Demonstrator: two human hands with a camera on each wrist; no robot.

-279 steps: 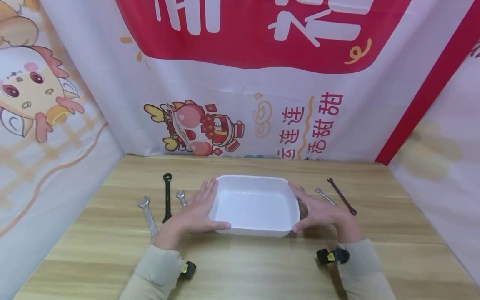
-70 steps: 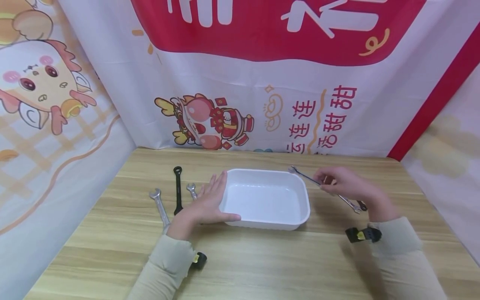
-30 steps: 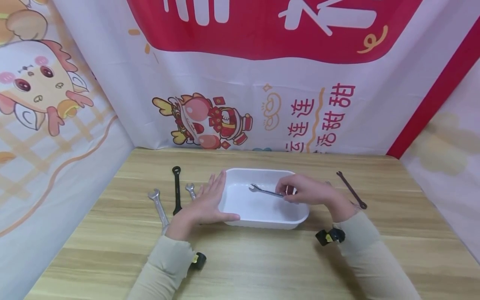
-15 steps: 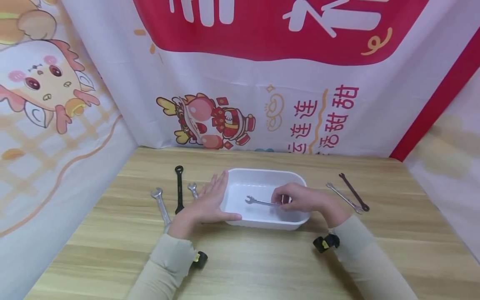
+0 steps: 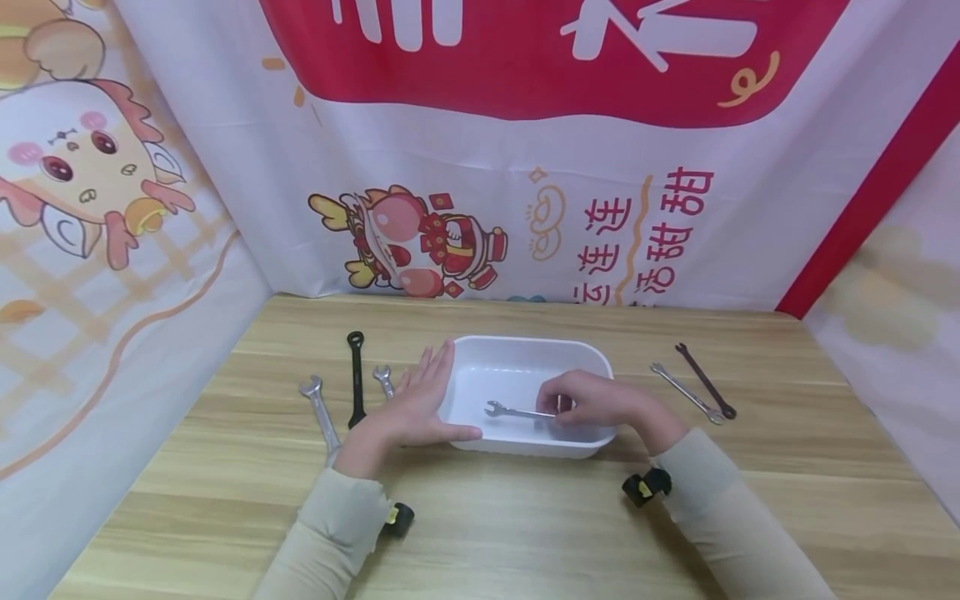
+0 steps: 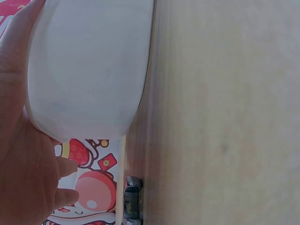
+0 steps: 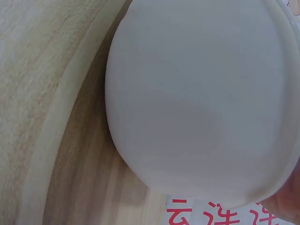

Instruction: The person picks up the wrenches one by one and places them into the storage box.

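White in colour, the tray is set on the wood-grain table, and within its walls the silver wrench is held roughly lengthwise, its open-ended head directed toward the tray's left end. For the lowering that appears to be in hand, the wrench should be laid flat along the long side, so that neither end is propped on a wall. Contact with the floor should be felt before the fingers are parted; whether the floor is already touched cannot be told. If release is made too early, a clatter or a slide toward the near wall may be expected. On withdrawal, the right hand should be raised clear of the right rim so that the tray is not knocked. Steadying is provided by the left hand; light pressure is judged sufficient, since the tray could easily be shifted by a harder push. At the right hand, the wrench is pinched near its far end between thumb and curled fingers; the exact contact is hidden by the hand itself, and the wrench is screened by the tray's outer wall in the right wrist view. At the left hand, the fingers are extended against the left end, with the thumb laid along the near rim; nothing is clasped.
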